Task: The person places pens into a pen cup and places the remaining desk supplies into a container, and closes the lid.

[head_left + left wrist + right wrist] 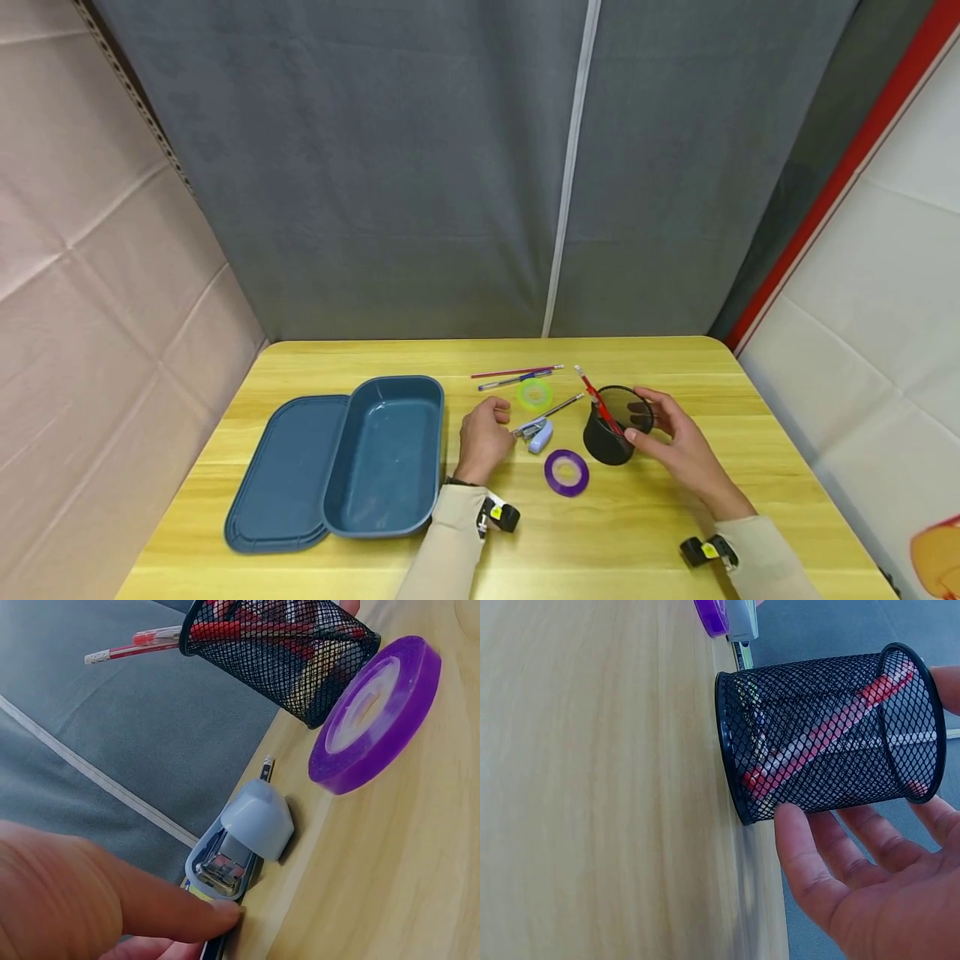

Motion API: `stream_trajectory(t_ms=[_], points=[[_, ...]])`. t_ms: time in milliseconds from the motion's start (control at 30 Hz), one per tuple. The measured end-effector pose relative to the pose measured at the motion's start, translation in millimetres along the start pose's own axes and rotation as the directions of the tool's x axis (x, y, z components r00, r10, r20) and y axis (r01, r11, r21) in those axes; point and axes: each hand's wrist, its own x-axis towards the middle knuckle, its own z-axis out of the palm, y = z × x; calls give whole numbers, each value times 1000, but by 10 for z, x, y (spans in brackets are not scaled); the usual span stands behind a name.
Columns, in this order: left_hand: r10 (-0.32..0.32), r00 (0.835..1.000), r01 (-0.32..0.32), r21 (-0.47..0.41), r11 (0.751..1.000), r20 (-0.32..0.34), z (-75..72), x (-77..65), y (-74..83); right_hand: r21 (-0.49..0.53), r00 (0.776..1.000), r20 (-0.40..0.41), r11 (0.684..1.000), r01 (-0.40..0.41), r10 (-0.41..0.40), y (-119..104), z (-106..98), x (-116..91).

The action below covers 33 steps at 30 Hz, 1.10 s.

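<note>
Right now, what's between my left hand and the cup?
The head view shows the stapler and dark pencil there, with the purple tape slightly nearer you.

Beige sleeves [448, 533], black wrist cameras [510, 519] with yellow markings [496, 512].

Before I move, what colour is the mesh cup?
The mesh cup is black, clearest in the right wrist view.

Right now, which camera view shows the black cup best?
The right wrist view: the cup is close there, in frame from base to rim, and the right hand hides little. The head view shows it smaller, from above; the left wrist view cuts it at the top edge.
</note>
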Motion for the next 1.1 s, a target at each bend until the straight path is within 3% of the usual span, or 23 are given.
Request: stream_trajectory(t_ms=[267, 400, 567, 1100], points=[[38, 999, -39, 31, 999, 32, -11, -4, 3, -15, 1000, 2, 1000, -22, 22, -4, 1, 5], [30, 997, -30, 8, 1000, 75, -38, -7, 5, -14, 1000, 2, 1000, -24, 24, -9, 5, -1], [35, 996, -32, -31, 999, 86, -73, 2, 5, -11, 1000, -2, 1000, -16, 16, -4, 4, -8], [-36, 995, 51, -159, 986, 95, -103, 26, -1, -2, 1000, -2, 1000, -8, 8, -1, 1, -4]])
